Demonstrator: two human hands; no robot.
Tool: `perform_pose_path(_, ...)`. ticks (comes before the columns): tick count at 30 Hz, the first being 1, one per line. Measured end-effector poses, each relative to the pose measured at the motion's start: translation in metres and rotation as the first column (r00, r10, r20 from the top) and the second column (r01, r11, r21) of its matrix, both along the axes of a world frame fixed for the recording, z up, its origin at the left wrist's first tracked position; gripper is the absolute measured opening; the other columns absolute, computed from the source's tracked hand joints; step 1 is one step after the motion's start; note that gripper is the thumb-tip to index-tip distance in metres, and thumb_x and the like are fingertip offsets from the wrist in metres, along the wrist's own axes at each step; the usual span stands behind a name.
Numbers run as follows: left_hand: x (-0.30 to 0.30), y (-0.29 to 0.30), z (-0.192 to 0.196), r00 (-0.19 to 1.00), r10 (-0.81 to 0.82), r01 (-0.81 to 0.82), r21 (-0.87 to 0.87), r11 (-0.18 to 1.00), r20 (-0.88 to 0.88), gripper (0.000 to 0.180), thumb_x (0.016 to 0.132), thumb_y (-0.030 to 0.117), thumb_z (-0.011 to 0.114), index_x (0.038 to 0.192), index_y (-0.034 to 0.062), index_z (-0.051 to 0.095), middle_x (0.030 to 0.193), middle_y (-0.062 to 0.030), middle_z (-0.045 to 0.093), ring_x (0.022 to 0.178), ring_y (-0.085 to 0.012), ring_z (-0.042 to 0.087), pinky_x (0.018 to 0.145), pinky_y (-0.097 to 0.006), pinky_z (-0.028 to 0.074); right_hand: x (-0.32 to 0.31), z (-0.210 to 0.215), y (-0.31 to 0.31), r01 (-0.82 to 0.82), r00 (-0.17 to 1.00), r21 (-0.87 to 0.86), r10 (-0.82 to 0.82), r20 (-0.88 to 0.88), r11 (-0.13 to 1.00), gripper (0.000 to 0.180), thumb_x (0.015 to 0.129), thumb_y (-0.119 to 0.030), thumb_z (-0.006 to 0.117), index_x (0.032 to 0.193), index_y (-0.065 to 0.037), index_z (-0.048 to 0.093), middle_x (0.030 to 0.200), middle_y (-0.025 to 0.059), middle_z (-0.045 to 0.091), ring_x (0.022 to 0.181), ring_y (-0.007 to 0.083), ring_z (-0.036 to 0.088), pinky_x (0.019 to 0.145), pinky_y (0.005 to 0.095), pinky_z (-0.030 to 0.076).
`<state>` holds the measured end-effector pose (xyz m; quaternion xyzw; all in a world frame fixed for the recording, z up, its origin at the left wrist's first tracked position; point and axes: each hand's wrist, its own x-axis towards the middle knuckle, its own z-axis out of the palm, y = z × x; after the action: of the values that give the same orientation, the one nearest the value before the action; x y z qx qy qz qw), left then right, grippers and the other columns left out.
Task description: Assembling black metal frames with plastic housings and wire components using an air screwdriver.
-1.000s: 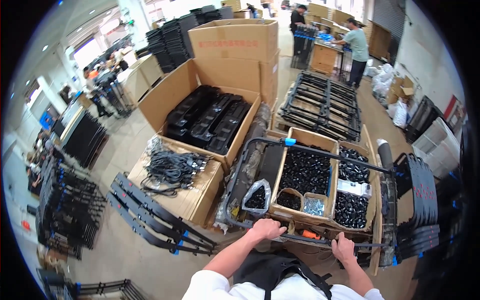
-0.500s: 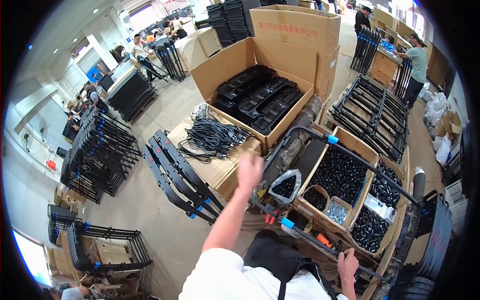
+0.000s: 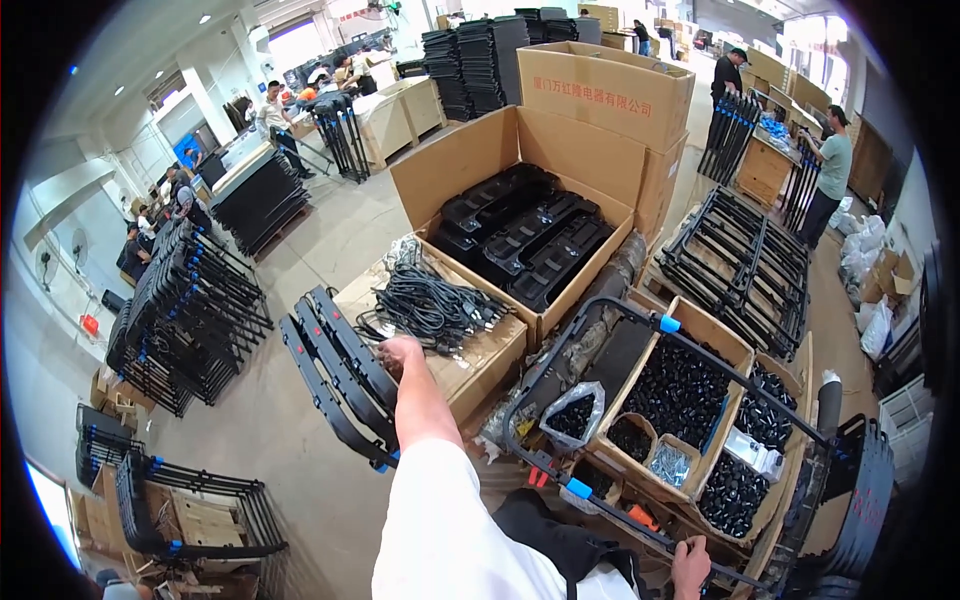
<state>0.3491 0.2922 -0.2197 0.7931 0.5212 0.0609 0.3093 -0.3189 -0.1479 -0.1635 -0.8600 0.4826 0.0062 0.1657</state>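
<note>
Black tube frame (image 3: pixel 618 512): lies over the parts crate (image 3: pixel 628 388), rounded end to the left; its long bars run from far left to near right.
Right hand (image 3: pixel 690 566): closed around the frame's near bar, toward its right end; wrist cut off by the lower edge of the view.
Orange tool (image 3: pixel 643 517): just beyond the near bar; body partly covered, type not determined.
Left hand (image 3: pixel 401 356): stretched out to the far left, at the right side of the curved black panels (image 3: pixel 345 372); fingers bunched and turned away. Whether they grip a panel or only rest beside it cannot be told.
Curved black panels: three in a row, left of the cable box (image 3: pixel 492 372); long axis from far left to near right, the same general lie as the frame's bars.
Governing relation: panels sit immediately left of the left hand and well apart from the right; the left is the nearer hand, the frame lying well to its right.
Panel lower ends: obscured by the left forearm.
Dark cables (image 3: pixel 430 300): heaped on the box, just beyond the left hand; individual ends tangled, not countable.
Open carton (image 3: pixel 590 290): beyond the cables, holding black moulded parts (image 3: pixel 525 230); undersides not visible.
Far right stack (image 3: pixel 850 500): swallowed by the dark rim; extent not established.
</note>
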Motion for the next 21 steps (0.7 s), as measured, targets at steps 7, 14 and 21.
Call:
perform_pose_path(7, 0.004, 0.035, 0.063, 0.984, 0.086, -0.063, -0.148, 0.987, 0.156, 0.062, 0.084, 0.024, 0.068, 0.139, -0.0037, 0.056, 0.126, -0.0273, 0.071, 0.12, -0.0416, 0.07, 0.108, -0.049, 0.052, 0.01, -0.002, 0.006, 0.029, 0.999, 0.042, -0.031, 0.036, 0.999, 0.021, 0.094, -0.024, 0.065, 0.102, -0.006, 0.061, 0.089, 0.0246, 0.072, 0.09, 0.0462, 0.07, 0.081, 0.0557, 0.052)
perform_pose_path(14, 0.056, 0.056, 0.138, 0.701, 0.213, -0.132, -0.17, 0.977, 0.68, 0.035, 0.087, 0.023, 0.065, 0.114, 0.0006, 0.059, 0.105, -0.0225, 0.073, 0.093, -0.0375, 0.073, 0.084, -0.048, 0.056, 0.014, -0.013, 0.0, -0.062, 0.996, 0.06, 0.058, 0.065, 0.996, 0.021, 0.094, -0.026, 0.066, 0.1, -0.006, 0.064, 0.089, 0.0223, 0.073, 0.09, 0.0453, 0.071, 0.082, 0.0545, 0.054)
perform_pose_path(21, 0.018, 0.038, 0.27, 0.191, 0.088, 0.525, -0.178, 0.832, 0.978, 0.029, 0.105, 0.03, 0.062, 0.115, 0.0022, 0.062, 0.071, 0.001, 0.051, 0.049, -0.0098, 0.046, 0.046, -0.029, 0.038, 0.018, 0.011, -0.013, -0.084, 0.995, 0.186, 0.092, -0.035, 0.979, 0.029, 0.091, -0.03, 0.069, 0.102, -0.003, 0.072, 0.095, 0.0251, 0.076, 0.096, 0.0441, 0.072, 0.089, 0.0518, 0.056)
